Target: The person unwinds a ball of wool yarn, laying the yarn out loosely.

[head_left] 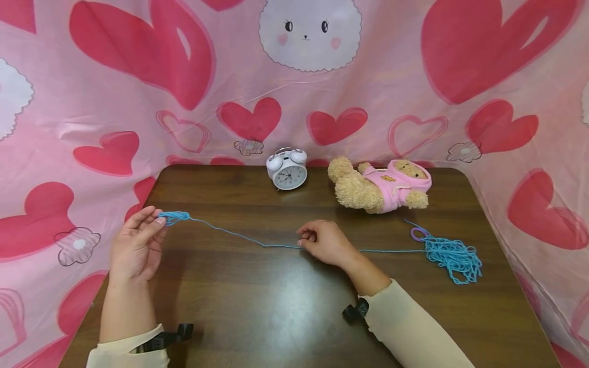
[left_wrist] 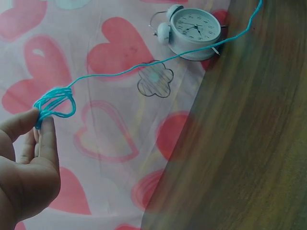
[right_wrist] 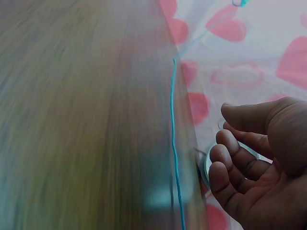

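Observation:
Between thumb and fingertips, my left hand [head_left: 140,245] pinches a small looped bundle of blue yarn [head_left: 175,217], raised over the table's left side. From that bundle a single yarn strand [head_left: 239,235] runs rightward across the table. My right hand [head_left: 329,243] is over the middle of the table, its fingers loosely curled with nothing between them. In the right wrist view the strand [right_wrist: 173,115] passes apart from that hand [right_wrist: 259,158]. At the right, the strand leads to a loose heap of blue yarn [head_left: 453,258], with a purple ring [head_left: 418,234] at its upper left edge.
A white twin-bell alarm clock [head_left: 289,171] stands at the back of the brown wooden table [head_left: 257,327]. Right of it lies a teddy bear [head_left: 386,186] in a pink hoodie. A pink cloth with hearts [head_left: 338,125] hangs behind and around the table.

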The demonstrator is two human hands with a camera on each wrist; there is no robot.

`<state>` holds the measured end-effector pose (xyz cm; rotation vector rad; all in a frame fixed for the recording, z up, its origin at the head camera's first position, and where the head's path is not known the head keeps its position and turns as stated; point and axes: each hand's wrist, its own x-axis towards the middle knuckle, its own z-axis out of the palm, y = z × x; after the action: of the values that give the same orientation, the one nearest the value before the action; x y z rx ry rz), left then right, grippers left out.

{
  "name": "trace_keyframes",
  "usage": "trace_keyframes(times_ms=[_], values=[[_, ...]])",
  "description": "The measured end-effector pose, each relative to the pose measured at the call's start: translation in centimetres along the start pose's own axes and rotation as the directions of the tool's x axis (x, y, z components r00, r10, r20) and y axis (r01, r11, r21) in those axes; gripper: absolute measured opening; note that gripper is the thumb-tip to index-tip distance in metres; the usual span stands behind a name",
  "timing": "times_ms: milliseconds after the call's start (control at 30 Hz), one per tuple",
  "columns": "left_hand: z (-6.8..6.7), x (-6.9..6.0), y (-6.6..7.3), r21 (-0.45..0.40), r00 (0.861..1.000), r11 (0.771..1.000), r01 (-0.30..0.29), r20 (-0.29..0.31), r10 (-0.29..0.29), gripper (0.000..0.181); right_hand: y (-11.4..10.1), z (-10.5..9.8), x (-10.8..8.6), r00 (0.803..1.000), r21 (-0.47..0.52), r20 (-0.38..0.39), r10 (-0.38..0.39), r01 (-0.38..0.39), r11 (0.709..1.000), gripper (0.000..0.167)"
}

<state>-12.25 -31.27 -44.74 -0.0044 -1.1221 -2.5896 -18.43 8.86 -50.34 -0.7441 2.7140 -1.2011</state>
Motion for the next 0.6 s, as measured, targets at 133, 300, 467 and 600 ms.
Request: trace_keyframes(times_ms=[133, 300, 467, 600], values=[[0.3, -0.1, 0.2, -0.018, 1.000, 1.000, -0.008, 0.010, 0.008, 0.032, -1.0, 1.4, 1.0, 1.000, 0.001, 0.019, -0.013, 0.013, 1.000, 0.018], [0.5, -0.1, 0.4, -0.012, 1.000, 1.000, -0.011, 0.013, 0.011, 0.031, -2.2, 3.1, 2.3, 0.999, -0.016, 0.046, -0.027, 0.028, 0.999, 0.020], [0.6, -0.2, 0.5, -0.012, 1.000, 1.000, -0.010, 0.013, 0.010, 0.031, -2.9, 4.7, 3.5, 0.996, -0.055, 0.069, -0.063, 0.067, 0.996, 0.022], [0.6, -0.2, 0.5, -0.005, 1.000, 1.000, -0.013, 0.012, 0.013, 0.031, -3.2, 5.5, 4.2, 0.994, -0.092, 0.076, -0.075, 0.082, 0.992, 0.023]])
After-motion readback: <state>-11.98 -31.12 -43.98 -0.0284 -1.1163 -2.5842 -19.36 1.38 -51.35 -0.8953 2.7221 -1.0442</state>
